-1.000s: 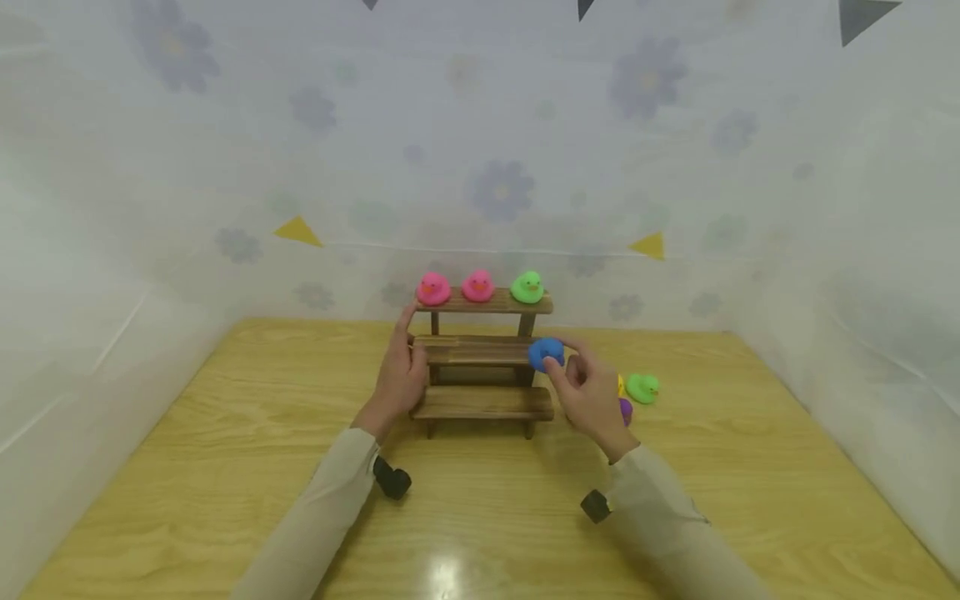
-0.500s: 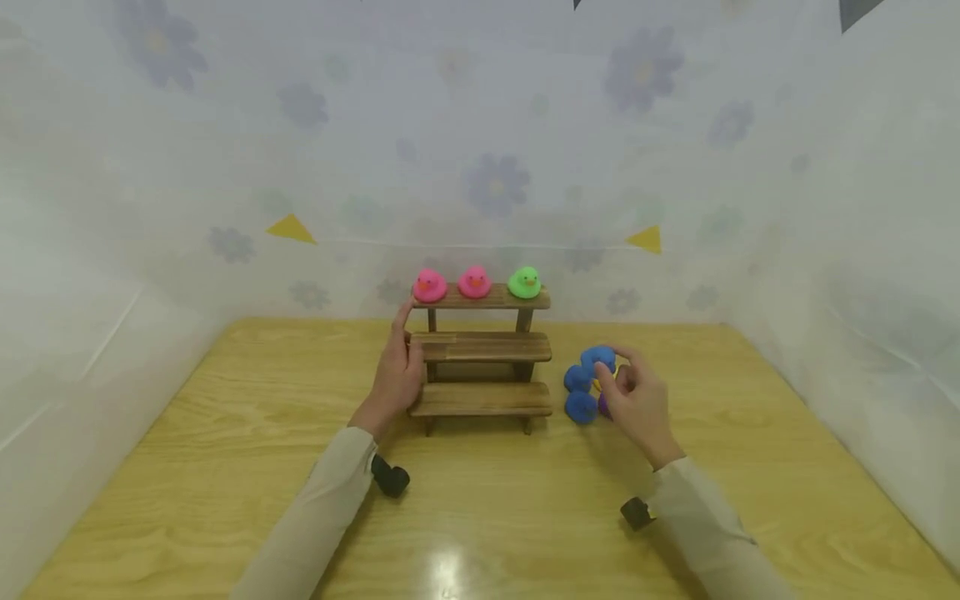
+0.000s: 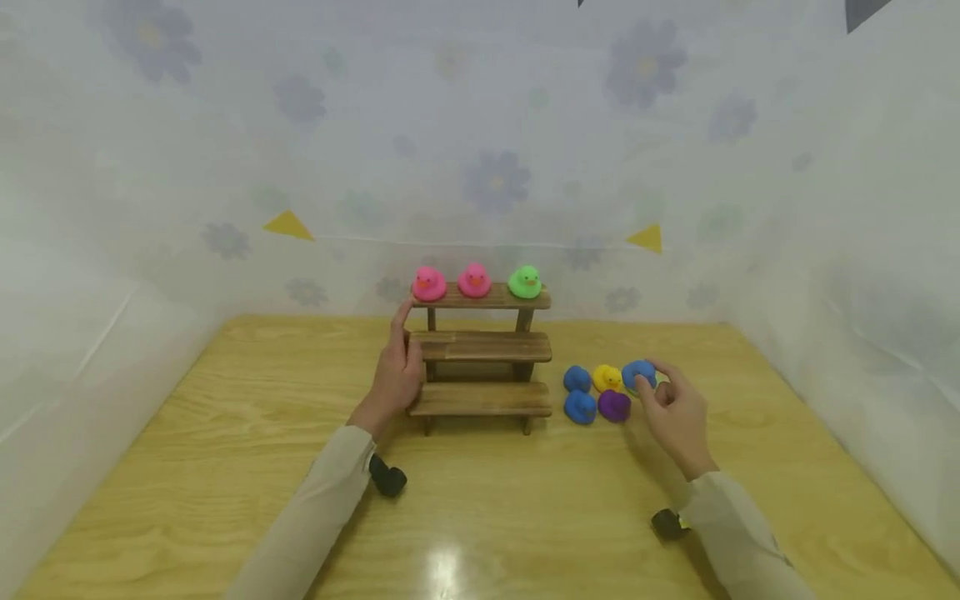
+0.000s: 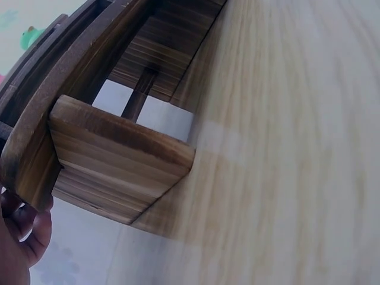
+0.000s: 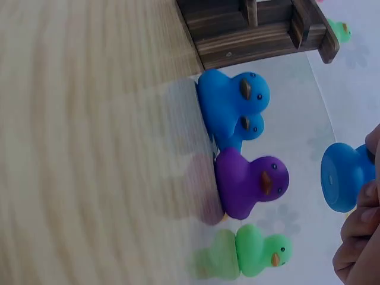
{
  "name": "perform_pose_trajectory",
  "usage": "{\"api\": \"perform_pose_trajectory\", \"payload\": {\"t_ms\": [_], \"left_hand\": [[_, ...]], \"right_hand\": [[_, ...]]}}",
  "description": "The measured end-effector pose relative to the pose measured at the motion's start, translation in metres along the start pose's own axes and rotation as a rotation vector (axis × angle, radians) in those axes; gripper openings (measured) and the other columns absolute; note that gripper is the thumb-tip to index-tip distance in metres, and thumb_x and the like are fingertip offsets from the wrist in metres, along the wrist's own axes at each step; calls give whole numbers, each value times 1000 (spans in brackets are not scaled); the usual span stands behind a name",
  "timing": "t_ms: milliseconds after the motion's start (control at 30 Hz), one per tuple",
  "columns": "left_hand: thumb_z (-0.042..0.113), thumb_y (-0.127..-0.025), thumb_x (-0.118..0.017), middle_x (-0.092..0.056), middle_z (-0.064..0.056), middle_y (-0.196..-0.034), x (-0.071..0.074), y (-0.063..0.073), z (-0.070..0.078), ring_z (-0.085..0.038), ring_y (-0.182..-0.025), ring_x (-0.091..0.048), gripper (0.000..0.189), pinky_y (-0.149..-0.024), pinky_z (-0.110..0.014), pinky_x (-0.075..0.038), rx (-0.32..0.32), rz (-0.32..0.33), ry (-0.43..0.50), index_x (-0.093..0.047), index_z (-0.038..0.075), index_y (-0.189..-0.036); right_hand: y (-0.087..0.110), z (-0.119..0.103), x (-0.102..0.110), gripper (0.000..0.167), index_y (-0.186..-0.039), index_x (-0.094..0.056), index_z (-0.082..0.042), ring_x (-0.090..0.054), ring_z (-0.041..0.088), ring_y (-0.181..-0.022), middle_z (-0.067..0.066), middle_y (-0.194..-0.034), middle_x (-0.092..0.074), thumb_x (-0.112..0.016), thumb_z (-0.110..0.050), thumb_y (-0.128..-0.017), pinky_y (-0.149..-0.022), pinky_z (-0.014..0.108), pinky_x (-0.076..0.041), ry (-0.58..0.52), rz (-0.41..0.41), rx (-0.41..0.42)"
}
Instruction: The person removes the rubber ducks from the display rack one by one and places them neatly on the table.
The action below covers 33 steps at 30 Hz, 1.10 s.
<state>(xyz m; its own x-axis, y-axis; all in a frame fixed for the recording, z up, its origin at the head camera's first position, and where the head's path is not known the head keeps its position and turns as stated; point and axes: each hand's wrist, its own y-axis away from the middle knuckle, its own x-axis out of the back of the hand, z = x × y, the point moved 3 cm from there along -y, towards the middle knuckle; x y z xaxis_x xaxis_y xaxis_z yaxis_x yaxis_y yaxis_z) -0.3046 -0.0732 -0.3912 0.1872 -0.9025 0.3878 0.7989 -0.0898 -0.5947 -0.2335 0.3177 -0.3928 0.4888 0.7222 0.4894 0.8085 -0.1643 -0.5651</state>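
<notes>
In the head view my left hand (image 3: pixel 392 379) grips the left side of a three-tier wooden stand (image 3: pixel 480 400), its index finger reaching up to the top tier. My right hand (image 3: pixel 681 421) pinches a blue toy duck (image 3: pixel 637 375) between thumb and fingers, right of the stand. The right wrist view shows that duck raised off the table, its flat base visible. A green duck (image 5: pixel 261 250) on the table is mostly covered by it in the head view. Two pink ducks (image 3: pixel 429 285) and a green duck (image 3: pixel 524 282) sit along the top tier.
Right of the stand, two blue ducks (image 3: pixel 581 408), a yellow duck (image 3: pixel 607 378) and a purple duck (image 3: pixel 614 407) stand close together on the wood-grain table (image 3: pixel 480 508). A pale flowered sheet (image 3: pixel 495 108) encloses the back and sides.
My right hand has carried the blue duck from the middle tier's right end rightward, past the other ducks to above the green one. My left hand has stayed at the stand.
</notes>
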Motion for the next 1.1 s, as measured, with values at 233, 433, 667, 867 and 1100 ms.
{"api": "perform_pose_trajectory", "payload": {"t_ms": [233, 433, 667, 867, 1100], "left_hand": [[2, -98, -33, -39, -4, -69, 0, 2, 1, -14, -54, -34, 62, -50, -30, -35, 19, -17, -5, -15, 19, -155], [5, -100, -31, -41, -4, -68, -1, 4, -1, -15, -51, -37, 62, -48, -29, -36, 54, -43, 0, -12, 26, -155], [6, -100, -30, -41, -5, -65, 0, 3, -1, -13, -48, -35, 61, -45, -29, -35, 38, -48, 0, -10, 24, -156], [5, -101, -30, -40, -4, -65, 0, 3, 0, -12, -47, -35, 61, -44, -29, -35, 30, -46, 20, -11, 24, -156], [4, -100, -32, -39, -4, -63, 3, 3, 3, -10, -48, -33, 60, -45, -28, -34, 7, -38, 10, -13, 19, -155]], "right_hand": [[2, 12, 7, 31, -120, -62, 0, -29, 0, -42, -6, -51, -38, -63, -13, -92, -39, 22, -29, 52, -34, -20], [4, 21, 12, 32, -123, -58, 4, -31, -1, -43, -7, -53, -40, -59, -11, -95, -38, 22, -30, 39, -113, -20], [3, 31, 16, 37, -132, -51, 3, -28, -3, -42, -10, -53, -38, -54, -10, -98, -36, 23, -27, -29, -205, -12], [5, 44, 20, 39, -135, -49, 3, -32, -2, -42, 4, -57, -56, -52, -13, -99, -36, 24, -30, -98, -301, -66], [8, 56, 24, 39, -134, -48, 4, -42, 3, -49, 6, -67, -61, -49, -15, -101, -45, 25, -38, -97, -397, -82]]}}
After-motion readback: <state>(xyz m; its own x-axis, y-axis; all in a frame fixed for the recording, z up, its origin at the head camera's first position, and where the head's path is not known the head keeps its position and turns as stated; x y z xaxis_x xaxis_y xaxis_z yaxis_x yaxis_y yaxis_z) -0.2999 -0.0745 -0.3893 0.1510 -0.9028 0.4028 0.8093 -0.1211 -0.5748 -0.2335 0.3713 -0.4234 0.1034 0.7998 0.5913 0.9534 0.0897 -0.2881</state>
